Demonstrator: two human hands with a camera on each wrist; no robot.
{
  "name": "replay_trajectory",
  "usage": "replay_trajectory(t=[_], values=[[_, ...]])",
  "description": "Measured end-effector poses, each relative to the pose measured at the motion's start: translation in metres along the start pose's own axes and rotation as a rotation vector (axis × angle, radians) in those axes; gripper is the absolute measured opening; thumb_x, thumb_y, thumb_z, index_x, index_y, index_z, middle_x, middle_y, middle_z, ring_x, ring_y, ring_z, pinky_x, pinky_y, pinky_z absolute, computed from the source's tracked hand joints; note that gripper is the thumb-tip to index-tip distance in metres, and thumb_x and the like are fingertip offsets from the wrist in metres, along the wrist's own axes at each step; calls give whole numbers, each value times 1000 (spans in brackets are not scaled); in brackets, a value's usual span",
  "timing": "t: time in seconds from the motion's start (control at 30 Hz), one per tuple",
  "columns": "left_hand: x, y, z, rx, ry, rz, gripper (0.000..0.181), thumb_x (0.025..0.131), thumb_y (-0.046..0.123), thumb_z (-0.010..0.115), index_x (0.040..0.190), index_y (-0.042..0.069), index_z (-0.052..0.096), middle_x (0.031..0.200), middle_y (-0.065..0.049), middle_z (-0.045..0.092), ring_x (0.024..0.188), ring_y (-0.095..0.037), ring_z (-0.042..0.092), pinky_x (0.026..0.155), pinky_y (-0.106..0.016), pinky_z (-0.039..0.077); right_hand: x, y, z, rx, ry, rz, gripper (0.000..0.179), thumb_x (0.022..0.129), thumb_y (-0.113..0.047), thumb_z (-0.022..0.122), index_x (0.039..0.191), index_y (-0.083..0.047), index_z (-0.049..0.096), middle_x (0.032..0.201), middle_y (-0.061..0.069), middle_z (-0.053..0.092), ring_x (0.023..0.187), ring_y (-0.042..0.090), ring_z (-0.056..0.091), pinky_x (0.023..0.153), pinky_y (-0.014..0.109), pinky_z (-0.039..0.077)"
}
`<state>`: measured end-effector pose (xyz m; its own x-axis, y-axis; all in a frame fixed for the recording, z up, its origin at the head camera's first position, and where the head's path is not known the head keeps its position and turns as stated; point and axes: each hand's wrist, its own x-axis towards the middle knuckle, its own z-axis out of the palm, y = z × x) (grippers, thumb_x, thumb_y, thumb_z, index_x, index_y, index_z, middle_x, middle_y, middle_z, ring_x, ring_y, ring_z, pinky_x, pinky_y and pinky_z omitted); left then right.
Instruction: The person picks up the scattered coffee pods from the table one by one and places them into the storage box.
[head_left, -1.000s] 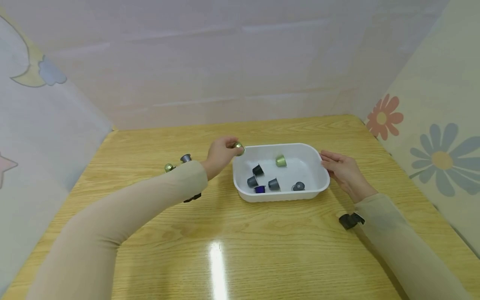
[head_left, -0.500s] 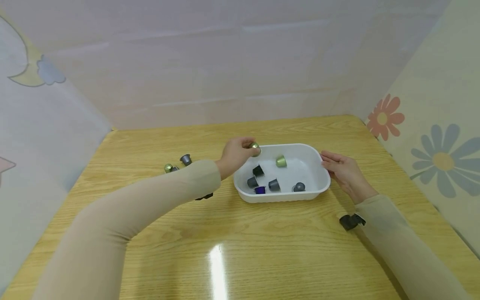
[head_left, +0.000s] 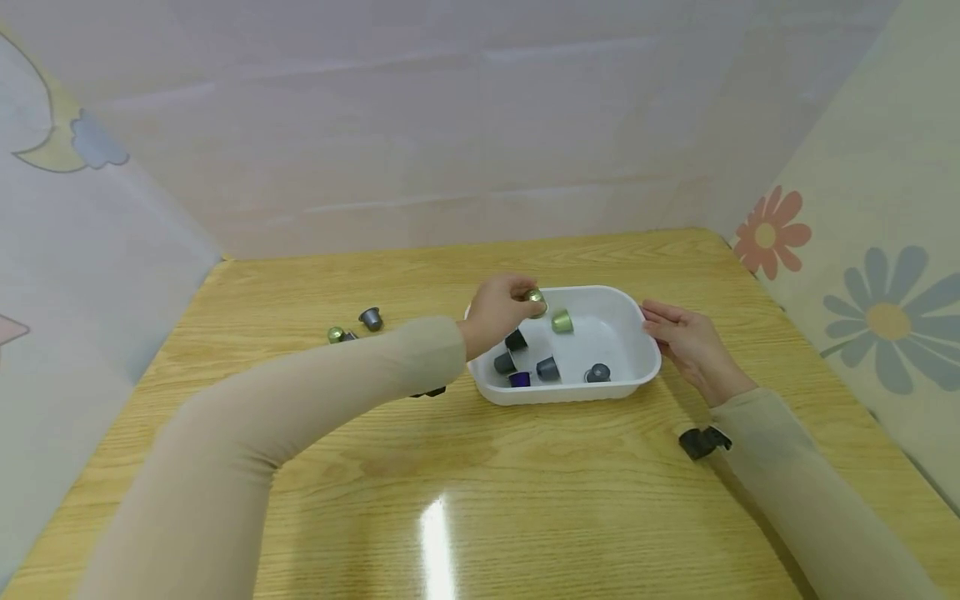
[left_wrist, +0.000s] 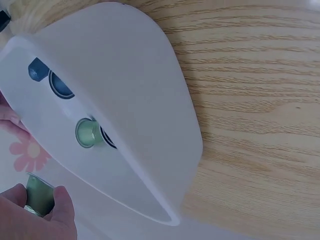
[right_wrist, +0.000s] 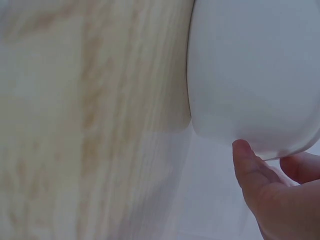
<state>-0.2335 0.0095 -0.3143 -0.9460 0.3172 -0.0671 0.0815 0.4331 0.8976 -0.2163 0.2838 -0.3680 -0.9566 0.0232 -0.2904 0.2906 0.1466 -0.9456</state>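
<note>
My left hand point(head_left: 498, 315) pinches a green coffee capsule point(head_left: 536, 302) between thumb and fingers, above the left part of a white plastic tub point(head_left: 570, 393). In the left wrist view the held capsule point(left_wrist: 39, 195) shows beyond the tub's far rim. Inside the tub lie another green capsule point(head_left: 562, 322), a black one point(head_left: 516, 340), a purple one point(head_left: 520, 379) and several grey ones point(head_left: 548, 369). My right hand point(head_left: 686, 346) touches the tub's right end with its fingers extended. The right wrist view has its fingertip point(right_wrist: 242, 146) against the outer wall.
Left of the tub, a grey capsule point(head_left: 371, 318) and a green capsule point(head_left: 336, 335) lie on the wooden table point(head_left: 585, 492), with another dark one partly hidden behind the left sleeve point(head_left: 360, 362). Patterned sheets line the back and sides.
My left hand has carried the green capsule rightward, from the tub's left rim to over its inside. The right hand and the tub stay almost still.
</note>
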Motion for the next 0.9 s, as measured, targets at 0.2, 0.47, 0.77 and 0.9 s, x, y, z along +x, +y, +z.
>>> replay_trajectory(t=[0.2, 0.47, 0.77, 0.9], values=[[1, 1, 12, 24, -52, 8, 47, 95, 12, 65, 140, 3, 51, 133, -9, 58, 121, -19, 54, 95, -27, 48, 0, 0, 0, 56, -10, 1, 57, 102, -7, 48, 153, -3, 22, 156, 15, 23, 142, 22, 27, 108, 28, 35], [5, 0, 29, 72, -65, 21, 44, 95, 13, 65, 136, 2, 54, 126, -7, 63, 116, -18, 57, 94, -24, 47, 0, 0, -2, 104, -3, 3, 60, 101, -6, 50, 154, -6, 21, 157, 11, 23, 143, 20, 27, 109, 29, 33], [9, 1, 42, 166, -104, 49, 45, 96, 18, 64, 138, 6, 54, 123, -4, 64, 116, -15, 57, 96, -23, 46, 0, 1, -4, 117, -9, 4, 60, 101, -5, 50, 154, -5, 21, 156, 13, 23, 142, 23, 27, 99, 20, 43], [9, 4, 46, 180, -118, 66, 45, 97, 18, 62, 140, 5, 52, 125, -5, 63, 118, -16, 56, 98, -26, 46, 1, 1, -3, 72, -9, -7, 59, 102, -6, 49, 154, -4, 21, 156, 14, 23, 142, 24, 27, 102, 23, 42]])
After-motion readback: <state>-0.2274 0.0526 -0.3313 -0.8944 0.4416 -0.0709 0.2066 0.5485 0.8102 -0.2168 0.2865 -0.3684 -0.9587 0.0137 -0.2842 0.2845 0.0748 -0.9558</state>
